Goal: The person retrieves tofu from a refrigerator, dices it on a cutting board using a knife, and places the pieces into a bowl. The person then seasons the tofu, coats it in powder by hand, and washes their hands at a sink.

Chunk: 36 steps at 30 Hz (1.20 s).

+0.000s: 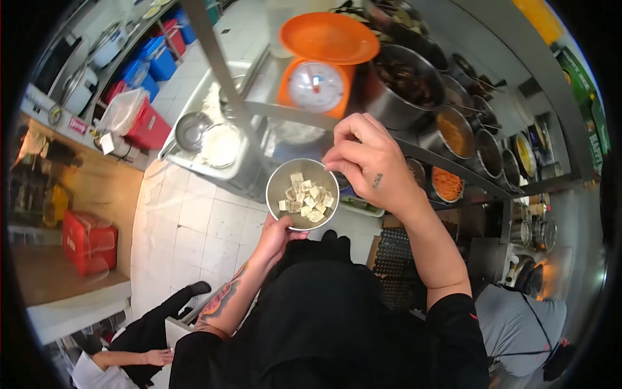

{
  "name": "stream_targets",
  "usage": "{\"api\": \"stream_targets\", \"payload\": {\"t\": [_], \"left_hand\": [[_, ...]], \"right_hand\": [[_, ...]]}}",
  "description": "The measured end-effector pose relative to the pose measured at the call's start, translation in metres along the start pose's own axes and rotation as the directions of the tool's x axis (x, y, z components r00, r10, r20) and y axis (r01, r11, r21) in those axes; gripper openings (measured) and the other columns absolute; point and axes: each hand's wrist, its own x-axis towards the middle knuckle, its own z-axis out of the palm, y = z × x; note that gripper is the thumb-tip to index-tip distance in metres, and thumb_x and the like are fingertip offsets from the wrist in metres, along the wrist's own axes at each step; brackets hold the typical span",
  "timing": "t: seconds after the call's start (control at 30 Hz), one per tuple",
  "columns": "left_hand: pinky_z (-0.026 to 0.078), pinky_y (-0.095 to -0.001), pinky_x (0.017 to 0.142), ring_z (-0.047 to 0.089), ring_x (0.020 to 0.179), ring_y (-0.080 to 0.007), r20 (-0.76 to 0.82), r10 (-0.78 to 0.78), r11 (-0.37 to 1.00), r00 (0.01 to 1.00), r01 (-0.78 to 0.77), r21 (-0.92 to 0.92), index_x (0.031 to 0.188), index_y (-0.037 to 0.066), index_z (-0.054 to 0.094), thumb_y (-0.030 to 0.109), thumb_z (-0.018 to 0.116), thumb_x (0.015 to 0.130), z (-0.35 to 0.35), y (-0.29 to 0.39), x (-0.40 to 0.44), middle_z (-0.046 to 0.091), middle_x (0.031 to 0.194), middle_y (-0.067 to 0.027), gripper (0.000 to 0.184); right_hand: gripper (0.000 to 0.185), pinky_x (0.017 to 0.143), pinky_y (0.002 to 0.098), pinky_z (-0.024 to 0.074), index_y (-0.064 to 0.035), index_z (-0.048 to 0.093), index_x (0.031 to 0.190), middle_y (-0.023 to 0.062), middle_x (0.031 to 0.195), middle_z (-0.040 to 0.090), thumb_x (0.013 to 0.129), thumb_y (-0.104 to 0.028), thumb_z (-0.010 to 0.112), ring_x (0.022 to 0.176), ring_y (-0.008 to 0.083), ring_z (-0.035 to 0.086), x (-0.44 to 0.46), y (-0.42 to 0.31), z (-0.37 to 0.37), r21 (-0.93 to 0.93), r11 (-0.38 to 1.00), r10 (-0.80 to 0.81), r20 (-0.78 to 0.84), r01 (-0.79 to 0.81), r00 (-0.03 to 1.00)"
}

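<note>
A small metal bowl rests in my left hand, whose fingers wrap under and around its near rim. Inside lie several pale cubes that look like tofu, some with dark specks on them. Over the bowl's right rim is my right hand, its thumb and fingertips pinched together. Whatever the pinch contains, if anything, is too small to make out.
Ahead stands an orange dial scale with an orange plate. Right of it are a large pot, containers and shredded carrot. A white tub holds white powder. Co-workers stand either side.
</note>
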Motion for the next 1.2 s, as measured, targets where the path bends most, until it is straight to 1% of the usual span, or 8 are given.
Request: {"api": "stream_targets", "payload": {"t": [0.1,0.3,0.5,0.63,0.8,0.93,1.07,1.2], "left_hand": [[0.064,-0.0321,0.062,0.073,0.077,-0.0275,-0.024,0.076,0.997,0.997,-0.075,0.015,0.142,-0.004,0.032,-0.004,0.044,0.090,-0.021,0.012,-0.012,0.067,0.110,-0.0247,0.054],[0.065,-0.0325,0.061,0.073,0.075,-0.0295,-0.105,0.411,0.911,0.906,-0.404,0.083,0.145,-0.004,0.025,-0.007,0.041,0.086,-0.023,0.018,-0.031,0.063,0.115,-0.0266,0.061],[0.065,-0.0340,0.062,0.073,0.079,-0.0289,-0.142,0.297,0.955,0.944,-0.294,0.042,0.143,-0.003,0.032,-0.005,0.041,0.085,-0.034,0.027,-0.040,0.066,0.113,-0.0233,0.059],[0.065,-0.0342,0.060,0.073,0.079,-0.0283,-0.189,0.548,0.837,0.815,-0.535,0.119,0.142,-0.004,0.033,-0.004,0.042,0.085,-0.035,0.017,-0.037,0.063,0.119,-0.0242,0.058],[0.065,-0.0333,0.062,0.073,0.087,-0.0297,-0.222,0.272,0.955,0.936,-0.291,-0.057,0.146,0.000,0.032,-0.007,0.041,0.086,-0.037,0.018,-0.045,0.061,0.124,-0.0229,0.061],[0.065,-0.0327,0.063,0.073,0.083,-0.0289,-0.185,0.464,0.886,0.866,-0.459,0.069,0.147,0.001,0.025,-0.006,0.040,0.087,-0.020,0.020,-0.056,0.060,0.125,-0.0239,0.062],[0.066,-0.0337,0.063,0.073,0.082,-0.0296,-0.182,0.319,0.947,0.930,-0.320,0.025,0.144,-0.001,0.033,-0.005,0.042,0.087,-0.028,0.016,-0.044,0.062,0.121,-0.0227,0.058],[0.066,-0.0342,0.062,0.074,0.083,-0.0313,-0.226,0.340,0.937,0.913,-0.350,-0.002,0.145,-0.001,0.030,-0.007,0.041,0.089,-0.025,0.009,-0.046,0.063,0.121,-0.0247,0.058]], "right_hand": [[0.010,0.084,0.0376,0.0478,-0.0041,0.071,0.081,0.0069,0.099,0.059,0.073,-0.005,0.078,0.095,0.0264,0.058,0.015,-0.018,0.031,0.177,0.982,0.080,-0.041,-0.072,0.996],[0.010,0.085,0.0379,0.0473,-0.0025,0.070,0.079,0.0071,0.103,0.060,0.072,0.000,0.077,0.093,0.0261,0.057,0.053,-0.046,0.045,0.209,0.970,-0.101,-0.132,0.127,0.986],[0.010,0.083,0.0383,0.0474,-0.0037,0.071,0.078,0.0063,0.106,0.063,0.072,0.000,0.077,0.093,0.0255,0.058,0.071,-0.057,0.059,0.190,0.954,-0.204,-0.149,0.230,0.968],[0.013,0.087,0.0376,0.0487,-0.0030,0.072,0.080,0.0091,0.113,0.065,0.069,0.003,0.077,0.100,0.0263,0.060,0.067,-0.060,0.056,0.253,0.944,-0.183,-0.134,0.212,0.974],[0.012,0.090,0.0387,0.0448,-0.0050,0.071,0.078,0.0059,0.113,0.064,0.071,-0.005,0.080,0.098,0.0253,0.058,0.061,-0.053,0.066,0.258,0.942,-0.196,-0.094,0.214,0.976],[0.011,0.091,0.0390,0.0446,-0.0052,0.071,0.078,0.0066,0.114,0.064,0.072,-0.006,0.080,0.102,0.0259,0.058,0.056,-0.056,0.068,0.306,0.935,-0.158,-0.100,0.181,0.982],[0.009,0.095,0.0402,0.0444,-0.0055,0.071,0.078,0.0085,0.115,0.064,0.074,-0.005,0.078,0.108,0.0283,0.059,0.055,-0.061,0.072,0.344,0.922,-0.128,-0.163,0.178,0.978],[0.011,0.097,0.0423,0.0447,-0.0061,0.072,0.084,0.0113,0.119,0.062,0.075,-0.006,0.078,0.112,0.0317,0.058,0.042,-0.049,0.081,0.342,0.930,-0.087,-0.145,0.133,0.986]]}}
